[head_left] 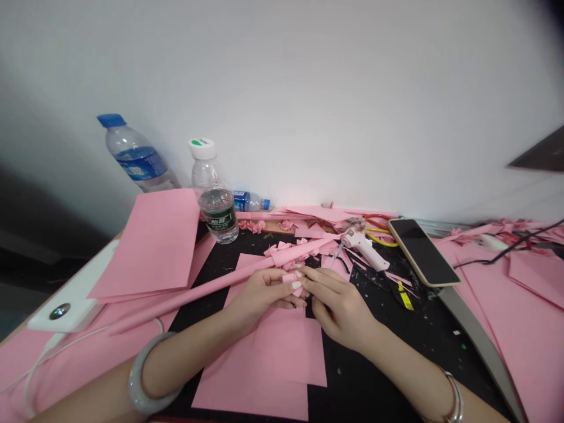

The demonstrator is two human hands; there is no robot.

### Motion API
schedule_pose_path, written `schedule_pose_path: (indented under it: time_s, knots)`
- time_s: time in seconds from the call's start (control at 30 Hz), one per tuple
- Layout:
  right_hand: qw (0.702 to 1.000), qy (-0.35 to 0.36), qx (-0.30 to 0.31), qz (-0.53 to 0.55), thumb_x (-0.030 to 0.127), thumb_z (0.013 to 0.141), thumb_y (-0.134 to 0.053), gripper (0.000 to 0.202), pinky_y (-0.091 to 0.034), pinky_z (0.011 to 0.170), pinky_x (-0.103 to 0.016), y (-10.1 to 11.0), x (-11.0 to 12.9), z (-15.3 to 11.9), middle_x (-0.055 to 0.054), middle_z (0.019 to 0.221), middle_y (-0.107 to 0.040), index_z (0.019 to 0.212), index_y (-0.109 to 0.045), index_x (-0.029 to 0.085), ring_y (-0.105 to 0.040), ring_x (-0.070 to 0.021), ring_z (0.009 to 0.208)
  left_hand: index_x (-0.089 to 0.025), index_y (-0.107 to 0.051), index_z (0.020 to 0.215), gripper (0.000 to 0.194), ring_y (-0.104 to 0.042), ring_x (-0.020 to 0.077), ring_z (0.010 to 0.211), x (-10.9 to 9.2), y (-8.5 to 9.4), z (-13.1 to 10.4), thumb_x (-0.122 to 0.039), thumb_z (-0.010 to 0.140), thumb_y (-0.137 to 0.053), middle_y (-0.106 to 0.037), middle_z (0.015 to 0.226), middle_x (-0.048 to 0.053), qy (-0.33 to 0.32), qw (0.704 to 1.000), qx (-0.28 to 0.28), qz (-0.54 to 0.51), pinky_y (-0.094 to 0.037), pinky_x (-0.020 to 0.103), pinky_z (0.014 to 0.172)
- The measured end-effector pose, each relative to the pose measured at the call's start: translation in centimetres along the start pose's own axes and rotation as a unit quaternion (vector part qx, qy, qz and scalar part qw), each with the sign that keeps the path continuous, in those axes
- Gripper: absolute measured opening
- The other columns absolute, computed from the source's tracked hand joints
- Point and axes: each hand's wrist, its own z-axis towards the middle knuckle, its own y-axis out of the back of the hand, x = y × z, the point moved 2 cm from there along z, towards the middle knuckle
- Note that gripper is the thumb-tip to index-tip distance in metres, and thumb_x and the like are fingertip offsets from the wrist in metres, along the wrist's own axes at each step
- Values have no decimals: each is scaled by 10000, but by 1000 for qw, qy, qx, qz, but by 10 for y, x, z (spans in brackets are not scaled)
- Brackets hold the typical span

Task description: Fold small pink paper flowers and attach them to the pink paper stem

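Note:
Between my two hands is a small folded piece of pink paper [291, 283]. My left hand [264, 291] pinches it between thumb and fingers. The fingertips of my right hand [339, 298] touch its right side, bent and pressed close together; they partly hide it. Below my hands lie overlapping pink paper sheets [273, 370] on the black work surface. A long rolled pink paper tube [215, 285] runs behind my left hand. Just beyond my hands, small folded pink paper pieces lie near a white glue gun [365, 247].
A half-full water bottle [214, 202] stands behind a pink sheet stack [154, 244]; a blue-capped bottle [140, 157] leans against the wall. A phone [423, 251] lies right, by scissors with yellow and red handles [381, 237]. A white device [73, 299] with a cable sits left.

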Motion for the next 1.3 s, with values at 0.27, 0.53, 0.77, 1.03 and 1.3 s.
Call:
schedule_pose_path:
  time_s: [0.27,0.53,0.77,1.03,1.3]
  knots:
    - [993,-73,-52,71,65,863,-452,286,-510,695,-294,3,-2,-2,-86,952,-657,1112,-531,181,-620,-174,788,-132,-734,737,224,-613,137,644,-3,-3,0,-356,739,-727,-697,683,32,-40,993,21,106,-493,268,683]
    - [968,-141,122,165,156,910,-465,238,-317,530,-218,-3,-5,2,51,638,-399,701,-366,211,-401,-108,563,-145,-709,686,162,-607,127,581,3,-8,-5,-244,787,-630,-674,621,9,-14,970,106,217,-501,237,609]
    - [964,-154,89,196,177,963,-379,320,-309,517,-216,-4,-4,1,57,586,-376,649,-327,207,-380,-100,523,-127,-678,678,203,-625,130,568,3,-9,-6,-308,771,-674,-686,626,19,10,978,110,180,-520,243,599]
    - [958,-150,-7,243,185,891,-564,134,-530,727,-304,-2,1,7,-64,907,-694,968,-673,203,-651,-182,819,-167,-722,619,205,-624,141,592,3,-7,-4,-246,788,-637,-672,601,12,-34,969,96,224,-514,242,619]
    - [928,-192,-66,311,175,850,-646,127,-573,748,-319,-8,5,3,-69,895,-730,732,-688,197,-706,-191,836,-171,-753,639,206,-653,154,549,5,-10,-7,-246,794,-638,-704,602,27,15,978,107,181,-530,256,593]
